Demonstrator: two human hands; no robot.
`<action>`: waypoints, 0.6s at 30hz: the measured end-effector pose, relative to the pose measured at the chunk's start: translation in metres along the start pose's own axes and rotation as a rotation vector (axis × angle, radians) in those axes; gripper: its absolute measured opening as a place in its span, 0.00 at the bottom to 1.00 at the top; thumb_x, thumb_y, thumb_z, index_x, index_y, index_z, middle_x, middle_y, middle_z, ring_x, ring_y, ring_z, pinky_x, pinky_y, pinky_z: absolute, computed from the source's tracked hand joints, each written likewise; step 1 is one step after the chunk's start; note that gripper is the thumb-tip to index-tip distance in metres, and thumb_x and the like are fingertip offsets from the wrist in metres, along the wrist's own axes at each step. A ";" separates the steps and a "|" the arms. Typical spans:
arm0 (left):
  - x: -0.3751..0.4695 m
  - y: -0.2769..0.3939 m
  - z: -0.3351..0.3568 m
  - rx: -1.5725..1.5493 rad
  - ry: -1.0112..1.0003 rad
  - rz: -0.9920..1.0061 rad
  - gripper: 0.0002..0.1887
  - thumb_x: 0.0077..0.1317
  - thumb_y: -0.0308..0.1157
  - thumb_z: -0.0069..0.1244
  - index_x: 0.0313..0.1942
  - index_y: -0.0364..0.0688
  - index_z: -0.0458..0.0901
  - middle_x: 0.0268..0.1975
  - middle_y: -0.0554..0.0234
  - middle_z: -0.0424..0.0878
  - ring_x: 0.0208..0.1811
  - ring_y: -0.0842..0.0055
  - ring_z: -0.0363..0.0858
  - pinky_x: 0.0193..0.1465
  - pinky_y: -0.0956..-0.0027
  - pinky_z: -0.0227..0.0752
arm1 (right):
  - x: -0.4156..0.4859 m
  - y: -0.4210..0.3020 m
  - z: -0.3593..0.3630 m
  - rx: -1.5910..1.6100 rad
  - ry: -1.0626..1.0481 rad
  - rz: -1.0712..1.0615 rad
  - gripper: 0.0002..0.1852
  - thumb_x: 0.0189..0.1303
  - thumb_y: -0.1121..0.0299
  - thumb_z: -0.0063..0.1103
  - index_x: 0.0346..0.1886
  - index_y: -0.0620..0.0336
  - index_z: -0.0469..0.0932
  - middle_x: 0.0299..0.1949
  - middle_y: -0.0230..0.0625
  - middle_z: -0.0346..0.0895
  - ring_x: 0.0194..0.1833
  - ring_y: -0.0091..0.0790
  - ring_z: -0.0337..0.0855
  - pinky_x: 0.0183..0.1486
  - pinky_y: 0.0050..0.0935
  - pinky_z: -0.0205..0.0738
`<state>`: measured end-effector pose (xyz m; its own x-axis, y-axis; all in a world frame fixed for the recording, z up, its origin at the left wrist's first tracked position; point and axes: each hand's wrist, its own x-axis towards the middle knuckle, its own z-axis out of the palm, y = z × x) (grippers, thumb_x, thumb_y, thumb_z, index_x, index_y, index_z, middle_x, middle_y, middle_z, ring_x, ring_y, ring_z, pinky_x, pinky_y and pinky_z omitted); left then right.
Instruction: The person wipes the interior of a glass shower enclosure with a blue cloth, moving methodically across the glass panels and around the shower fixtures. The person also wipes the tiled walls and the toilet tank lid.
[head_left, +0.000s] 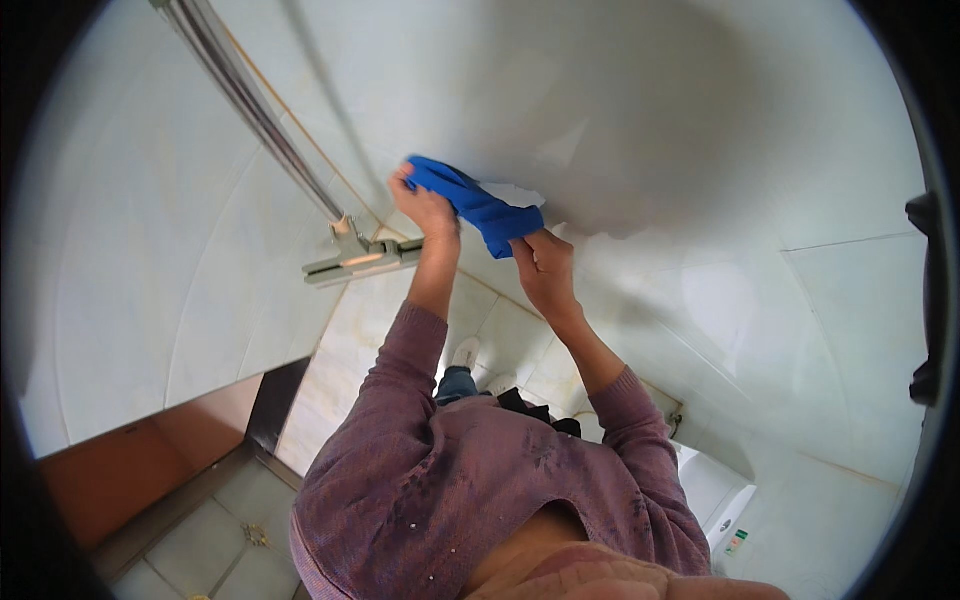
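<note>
A blue cloth (480, 206) is stretched between my two hands, bunched and folded along its length. My left hand (427, 210) grips its upper left end, and my right hand (546, 266) holds its lower right end. The cloth is in front of a pale tiled wall (675, 97); whether it touches the wall, I cannot tell. Left of my left hand, a squeegee mop (360, 261) with a metal pole (255, 112) leans in the corner, its head close to my left forearm.
Below my arms are pale floor tiles (465, 304) and my shoes. A white toilet tank (712, 487) is at the lower right. A door sill (180, 517) and a brown door panel (150, 465) lie at the lower left. Dark objects line the far right edge.
</note>
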<state>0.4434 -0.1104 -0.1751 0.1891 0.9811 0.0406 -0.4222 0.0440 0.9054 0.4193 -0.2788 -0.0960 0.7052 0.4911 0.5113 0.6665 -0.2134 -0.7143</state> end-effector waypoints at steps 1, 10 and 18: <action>0.007 0.034 0.014 -0.052 -0.058 0.173 0.06 0.61 0.24 0.42 0.38 0.37 0.70 0.35 0.63 0.72 0.37 0.78 0.69 0.45 0.76 0.64 | 0.012 -0.016 -0.010 0.057 0.021 -0.013 0.04 0.50 0.79 0.55 0.29 0.61 0.76 0.20 0.42 0.72 0.20 0.44 0.72 0.23 0.32 0.65; -0.042 0.256 0.156 -0.195 -0.112 1.364 0.09 0.56 0.29 0.48 0.35 0.35 0.75 0.36 0.61 0.75 0.39 0.70 0.73 0.44 0.66 0.65 | 0.020 -0.070 -0.108 0.216 0.686 -0.286 0.07 0.44 0.82 0.54 0.28 0.65 0.79 0.31 0.44 0.81 0.35 0.36 0.80 0.41 0.27 0.70; -0.191 0.281 0.197 -0.387 -0.323 1.279 0.07 0.45 0.36 0.47 0.26 0.48 0.71 0.32 0.67 0.69 0.29 0.71 0.64 0.28 0.64 0.51 | -0.035 -0.053 -0.208 0.237 1.013 -0.170 0.16 0.56 0.74 0.50 0.48 0.69 0.68 0.47 0.41 0.73 0.45 0.40 0.76 0.50 0.37 0.70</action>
<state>0.4633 -0.3228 0.1549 -0.3414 0.2930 0.8931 -0.6644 -0.7473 -0.0088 0.4094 -0.4601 0.0232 0.5520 -0.4595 0.6958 0.7885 0.0162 -0.6148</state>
